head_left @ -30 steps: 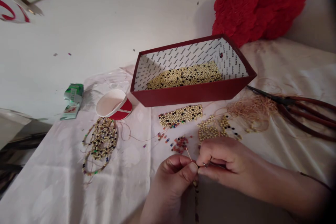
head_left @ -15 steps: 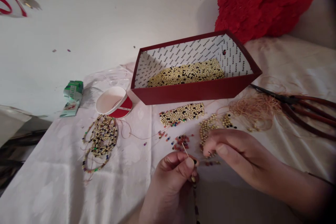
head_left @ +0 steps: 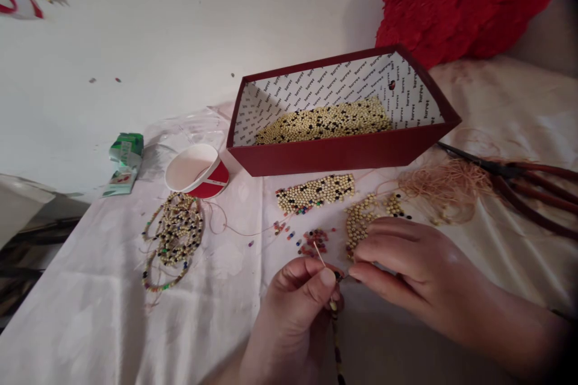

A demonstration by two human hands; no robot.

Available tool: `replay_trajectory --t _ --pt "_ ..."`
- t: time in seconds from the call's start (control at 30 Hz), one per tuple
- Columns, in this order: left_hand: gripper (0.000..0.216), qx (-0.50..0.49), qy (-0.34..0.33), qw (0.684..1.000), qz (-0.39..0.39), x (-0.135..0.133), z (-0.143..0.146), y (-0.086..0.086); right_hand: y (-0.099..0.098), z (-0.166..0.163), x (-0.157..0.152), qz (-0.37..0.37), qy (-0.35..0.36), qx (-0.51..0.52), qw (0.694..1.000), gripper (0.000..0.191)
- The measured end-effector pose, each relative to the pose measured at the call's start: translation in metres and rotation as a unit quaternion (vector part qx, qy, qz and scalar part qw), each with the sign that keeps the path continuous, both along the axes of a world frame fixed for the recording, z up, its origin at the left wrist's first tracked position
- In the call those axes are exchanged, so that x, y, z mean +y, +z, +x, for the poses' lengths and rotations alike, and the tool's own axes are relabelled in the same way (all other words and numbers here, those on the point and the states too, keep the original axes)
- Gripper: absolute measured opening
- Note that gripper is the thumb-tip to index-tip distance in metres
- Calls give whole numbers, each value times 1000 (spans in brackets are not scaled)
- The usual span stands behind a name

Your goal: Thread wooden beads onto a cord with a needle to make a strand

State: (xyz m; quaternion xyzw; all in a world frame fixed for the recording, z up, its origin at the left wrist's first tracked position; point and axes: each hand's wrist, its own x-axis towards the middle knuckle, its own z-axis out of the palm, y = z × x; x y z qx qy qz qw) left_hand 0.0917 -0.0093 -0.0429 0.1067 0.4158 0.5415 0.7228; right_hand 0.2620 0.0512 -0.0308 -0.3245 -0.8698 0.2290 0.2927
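My left hand point(head_left: 298, 304) is closed in a pinch on a thin cord whose stiff tip point(head_left: 320, 254) sticks up from the fingers. A strand of threaded beads point(head_left: 335, 337) hangs down from that pinch. My right hand point(head_left: 406, 267) has its fingers pressed together at the cord end, touching my left thumb; what it pinches is too small to name. Loose coloured beads point(head_left: 311, 242) lie just beyond both hands. A patch of cream and black beads point(head_left: 316, 191) and another small heap point(head_left: 361, 219) lie further back.
A red box point(head_left: 343, 153) holding many cream beads stands behind. Finished bead loops point(head_left: 174, 234) and a red-and-white paper cup point(head_left: 198, 169) are at the left, with a green carton point(head_left: 125, 159). Tangled cord point(head_left: 445, 186) and dark scissors point(head_left: 515, 183) lie at right. A red cushion point(head_left: 465, 0) leans against the wall.
My right hand went out to the loose beads and has come back to the cord tip at my left thumb. The view has shifted slightly.
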Motion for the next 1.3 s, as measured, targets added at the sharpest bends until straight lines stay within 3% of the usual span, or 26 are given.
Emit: replay_trajectory --t 0.2,0.37,0.57,0.67,0.87,1.3 --pt "21 -5 4 1000 11 0 0 2 4 -2 1 2 -17 11 1000 31" --pt "22 6 8 1000 -22 1 -1 8 13 -4 -3 -40 -50 57 996 23" --pt "22 2 9 999 -31 1 -2 12 10 -1 -6 -106 -43 154 981 33" --pt "22 -4 7 1000 -25 2 -1 12 7 0 -9 -71 -48 167 982 37" --pt "24 3 5 1000 -25 1 0 13 12 -4 -20 -15 -26 137 990 21" --pt "22 13 2 1000 -13 1 1 12 14 -9 -19 -10 34 161 986 23"
